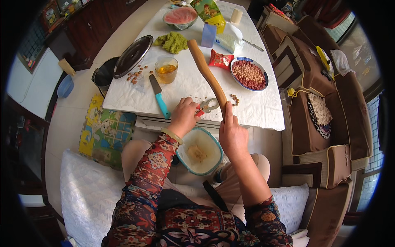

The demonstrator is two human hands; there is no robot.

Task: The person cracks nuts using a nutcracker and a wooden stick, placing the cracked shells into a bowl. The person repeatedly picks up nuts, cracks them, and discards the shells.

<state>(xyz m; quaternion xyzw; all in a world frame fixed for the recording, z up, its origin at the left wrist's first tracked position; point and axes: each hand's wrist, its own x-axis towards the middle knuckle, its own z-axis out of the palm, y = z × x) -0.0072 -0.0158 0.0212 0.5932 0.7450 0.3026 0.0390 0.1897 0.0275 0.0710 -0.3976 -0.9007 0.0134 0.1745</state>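
My left hand (184,115) is closed around the red handles of a metal nutcracker (210,105), whose jaws lie at the table's near edge. In my right hand (233,131) is a curved wooden stick (206,72), gripped by its near end and slanting up and away to the left over the table. A kitchen knife with a turquoise handle (161,104) lies left of my left hand. Small brown nuts or seeds (234,100) lie right of the stick, and more brown nuts (134,77) are at the table's left. Crumbs lie beside the nutcracker.
A lined waste bin (200,151) stands between my knees. On the white-covered table (262,109) are a glass of amber liquid (166,70), a bowl of peanuts (249,74), a red packet (220,59), a green cloth (172,42), a metal lid (133,56) and a cut watermelon (180,18).
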